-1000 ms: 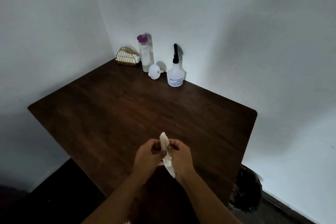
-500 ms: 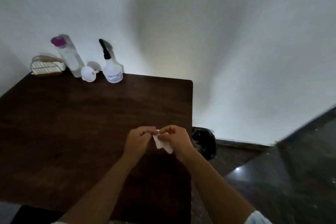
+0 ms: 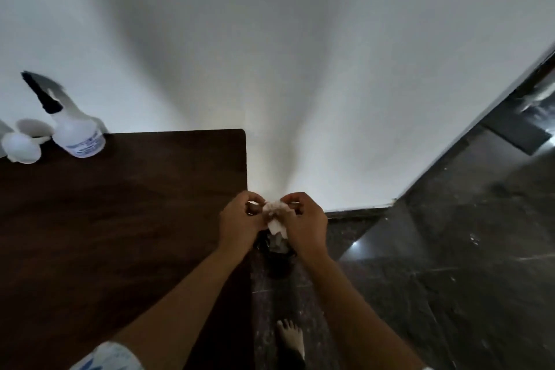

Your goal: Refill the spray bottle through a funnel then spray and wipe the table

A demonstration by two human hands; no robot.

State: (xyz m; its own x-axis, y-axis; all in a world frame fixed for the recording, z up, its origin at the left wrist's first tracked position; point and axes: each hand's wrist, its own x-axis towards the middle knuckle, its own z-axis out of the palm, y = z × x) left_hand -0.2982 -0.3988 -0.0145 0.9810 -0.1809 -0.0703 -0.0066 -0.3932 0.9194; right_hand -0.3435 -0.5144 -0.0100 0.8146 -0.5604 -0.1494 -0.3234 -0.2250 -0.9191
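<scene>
A crumpled white tissue (image 3: 274, 216) is pinched between my left hand (image 3: 240, 221) and my right hand (image 3: 304, 221), just past the right edge of the dark wooden table (image 3: 120, 219). Below the tissue, on the floor beside the table, sits a dark bin (image 3: 277, 260), mostly hidden by my hands. The white spray bottle (image 3: 78, 135) with its black nozzle stands at the table's far left, against the wall. A white funnel (image 3: 22, 147) lies beside it on the left.
A white wall (image 3: 300, 69) runs behind the table. Dark polished floor tiles (image 3: 450, 249) fill the right side. My bare foot (image 3: 291, 339) stands on the floor close to the table's right edge.
The view has swung right, so the tall bottle and the basket have left the frame. Both hands carried the tissue from over the table to beyond its right edge, above the bin.
</scene>
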